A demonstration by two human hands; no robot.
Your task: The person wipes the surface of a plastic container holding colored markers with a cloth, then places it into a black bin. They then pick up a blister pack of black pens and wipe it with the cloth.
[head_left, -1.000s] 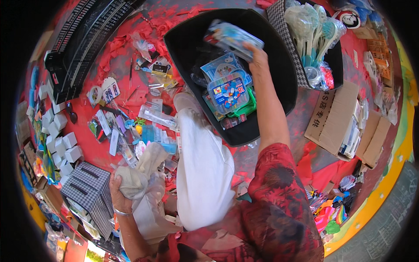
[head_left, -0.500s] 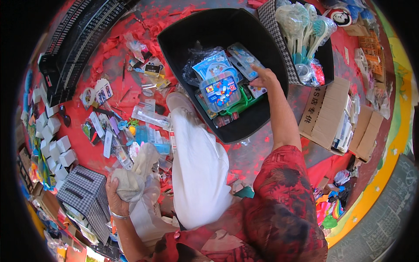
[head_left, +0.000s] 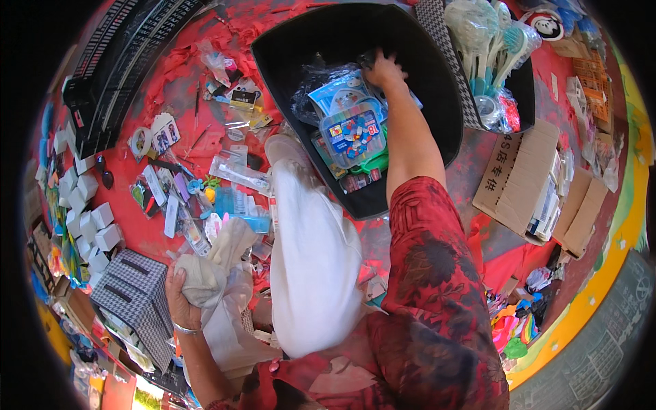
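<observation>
A black bin (head_left: pixel 427 61) lies ahead of me, holding packaged goods. My right hand (head_left: pixel 386 72) is inside it near the far wall, thumb and forefinger at a small dark item (head_left: pixel 367 59) I cannot identify, other fingers spread. Below that hand are a blue-and-white package (head_left: pixel 339 94), a clear plastic box with a blue label (head_left: pixel 354 137) and a green plastic piece (head_left: pixel 376 162). Crumpled clear-and-dark film (head_left: pixel 307 96) sits on their left. At lower left, my left hand (head_left: pixel 183 301) grips a greyish-white cloth (head_left: pixel 205 280) over my leg; its fingers are partly hidden.
Right of the bin stands a houndstooth-edged container (head_left: pixel 444 51) of wrapped brushes (head_left: pixel 488 48), beside an open cardboard box (head_left: pixel 509 174). Small goods (head_left: pixel 178 205) litter the red floor at left, near white boxes (head_left: pixel 89 225), a houndstooth box (head_left: pixel 137 290) and a long black rack (head_left: pixel 123 75).
My right hand has moved up and left inside the bin, from a clear-and-blue package near the right side to the dark item. My left hand stays on the cloth.
</observation>
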